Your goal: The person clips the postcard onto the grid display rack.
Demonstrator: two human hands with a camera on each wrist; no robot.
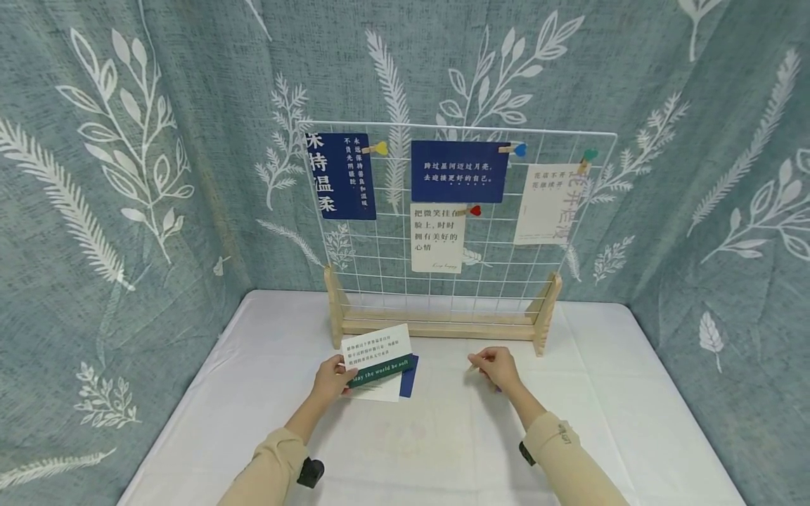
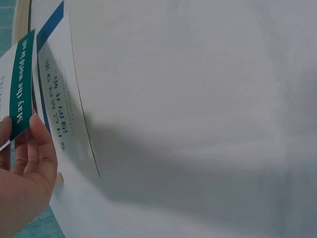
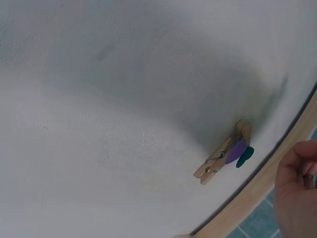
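Observation:
In the head view my left hand (image 1: 333, 376) grips a white card with a green band (image 1: 380, 369) reading "May the world be soft". The left wrist view shows thumb and fingers on the edge of this card (image 2: 22, 84), which is tilted above the table. Beneath it lie another white card (image 2: 69, 99) and a blue card (image 1: 409, 376). My right hand (image 1: 496, 367) is low over the table, its fingertips pinching a small wooden clothespin (image 1: 473, 367), mostly hidden. Near that hand, wooden clothespins (image 3: 215, 161) with purple and green ornaments lie on the cloth.
Behind the hands stands a white wire grid (image 1: 487, 281) on a wooden base (image 1: 436, 327). Blue cards (image 1: 458, 172) and white cards (image 1: 436, 239) hang on it from clothespins with coloured hearts. A white cloth covers the table (image 1: 405, 457); patterned curtains (image 1: 190, 176) surround it.

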